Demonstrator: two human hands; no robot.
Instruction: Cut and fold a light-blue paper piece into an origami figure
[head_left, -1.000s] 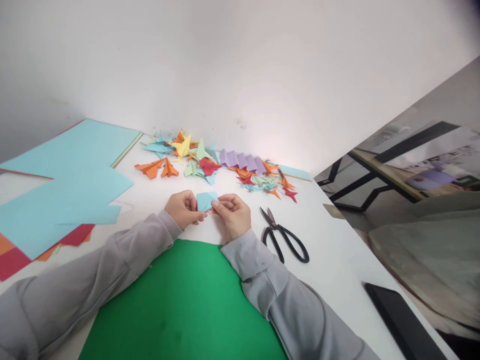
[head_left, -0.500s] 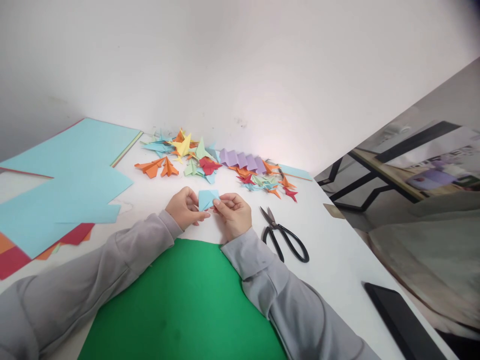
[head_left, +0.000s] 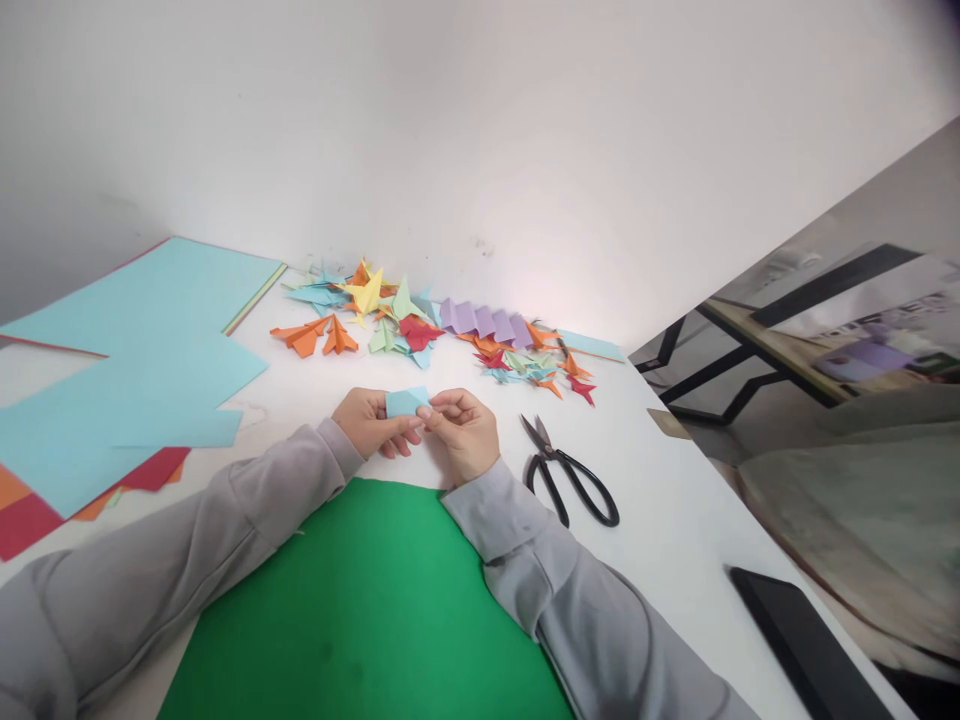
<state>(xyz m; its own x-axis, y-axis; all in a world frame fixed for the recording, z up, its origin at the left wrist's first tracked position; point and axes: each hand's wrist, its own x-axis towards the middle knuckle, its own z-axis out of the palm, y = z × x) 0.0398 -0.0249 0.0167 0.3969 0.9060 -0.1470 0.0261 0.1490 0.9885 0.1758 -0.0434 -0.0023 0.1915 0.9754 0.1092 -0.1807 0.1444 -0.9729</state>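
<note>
A small folded piece of light blue paper (head_left: pixel 405 402) is held up between my two hands, above the white table just past the green sheet (head_left: pixel 375 600). My left hand (head_left: pixel 371 422) pinches its left side, thumb in front. At its right edge, my right hand (head_left: pixel 461 430) grips the paper between thumb and index finger. Beyond the hands lies a heap of folded paper shapes in several colours, among them a yellow one (head_left: pixel 365 293), a red one (head_left: pixel 418 334) and an orange one (head_left: pixel 300 336). A purple pleated strip (head_left: pixel 484 320) lies beside them.
Black-handled scissors (head_left: pixel 566 470) lie partly open right of my right hand. Large light blue sheets (head_left: pixel 150 380) cover the table's left, with red paper (head_left: pixel 157 468) beneath. A black flat device (head_left: pixel 802 640) rests near the right edge. A wall stands behind.
The blue paper has been turned and shifted slightly left and now looks flatter and wider. My left hand's fingers have moved along its left side; the surrounding items stay put.
</note>
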